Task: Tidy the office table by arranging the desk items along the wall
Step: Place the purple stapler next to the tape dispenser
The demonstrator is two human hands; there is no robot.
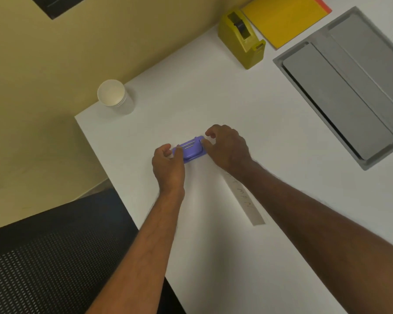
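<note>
A small purple stapler-like item [191, 150] lies on the white table [236, 105], a little in from its left edge. My left hand [167, 165] pinches its near-left end. My right hand [228, 148] pinches its far-right end with thumb and fingers. Against the yellow wall stand a white paper cup [114, 95] at the table's corner and an olive-yellow tape dispenser [242, 39] farther right. A yellow paper pad [284, 18] lies flat beyond the dispenser.
A grey cable-access hatch [343, 87] is set into the table at the right. A strip of labelled tape [245, 200] is stuck to the table under my right forearm. A black mesh chair [55, 257] sits at lower left, beside the table's left edge.
</note>
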